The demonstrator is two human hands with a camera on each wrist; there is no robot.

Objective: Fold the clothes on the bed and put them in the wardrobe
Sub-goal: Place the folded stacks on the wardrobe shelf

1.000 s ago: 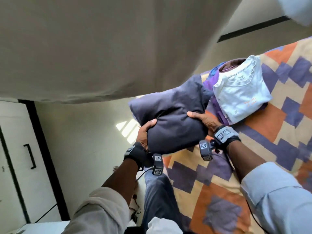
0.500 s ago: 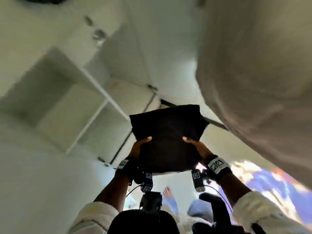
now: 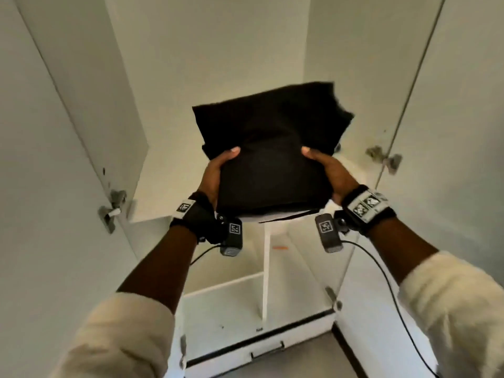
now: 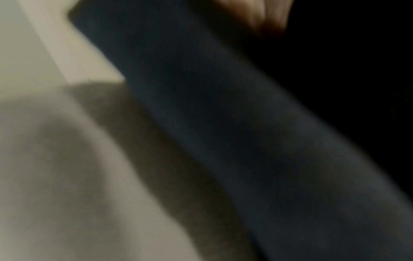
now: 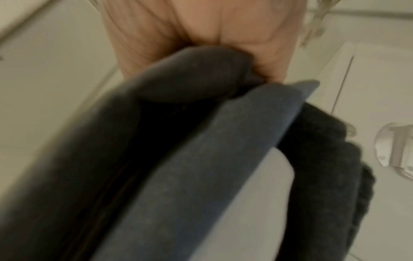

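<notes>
A folded dark garment (image 3: pixel 270 156) is held up in front of the open white wardrobe (image 3: pixel 207 64), level with its upper compartment. My left hand (image 3: pixel 218 173) grips the garment's left edge, thumb on top. On the right edge sits my right hand (image 3: pixel 327 170), gripping the same way. The left wrist view is blurred and shows the dark fabric (image 4: pixel 223 132) with a bit of the hand (image 4: pixel 257 15) at the top. In the right wrist view the palm (image 5: pixel 201 35) clamps the folded layers (image 5: pixel 178 150), dark grey and blue-grey.
Both wardrobe doors stand open: the left door (image 3: pixel 46 186) and the right door (image 3: pixel 450 132), each with metal hinges (image 3: pixel 111 208). Lower down are white shelves split by a vertical divider (image 3: pixel 266 268), and a drawer with a black handle (image 3: pixel 268 351).
The view has swung from the bed to the wardrobe. Both hands have carried the folded dark garment away from the bed and now hold it up at the open wardrobe.
</notes>
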